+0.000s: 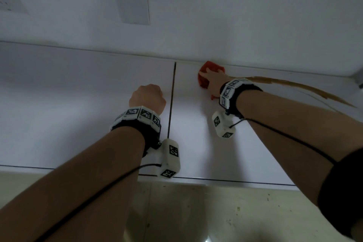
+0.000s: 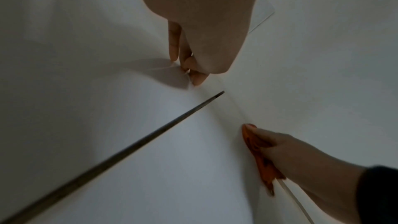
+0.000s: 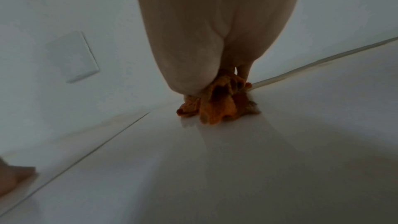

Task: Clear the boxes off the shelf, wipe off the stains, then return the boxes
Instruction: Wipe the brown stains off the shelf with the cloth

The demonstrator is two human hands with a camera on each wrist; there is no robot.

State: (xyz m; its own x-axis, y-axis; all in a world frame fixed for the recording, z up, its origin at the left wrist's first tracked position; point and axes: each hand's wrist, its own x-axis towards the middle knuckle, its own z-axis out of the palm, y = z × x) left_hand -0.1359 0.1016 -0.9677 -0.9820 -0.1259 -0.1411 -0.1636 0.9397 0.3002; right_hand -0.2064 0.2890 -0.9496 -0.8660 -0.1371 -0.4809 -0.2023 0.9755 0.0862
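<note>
No boxes are in any view. The white shelf top (image 1: 78, 104) lies bare under both hands. At its back edge, against the wall, my right hand (image 1: 211, 78) grips a bunched orange cloth (image 1: 210, 66) and presses it down. The right wrist view shows the cloth (image 3: 215, 108) crumpled under the palm, and the left wrist view shows the fingers (image 2: 290, 151) lying over the cloth (image 2: 247, 135). A long brown stain (image 1: 294, 84) streaks away to the right of that wrist. My left hand (image 1: 147, 96) rests on the shelf as a curled fist holding nothing.
A dark seam (image 1: 171, 104) between two shelf panels runs front to back between my hands. The wall behind carries a white cover plate (image 1: 133, 6). The shelf's front edge (image 1: 216, 180) drops to a tiled floor (image 1: 216, 212).
</note>
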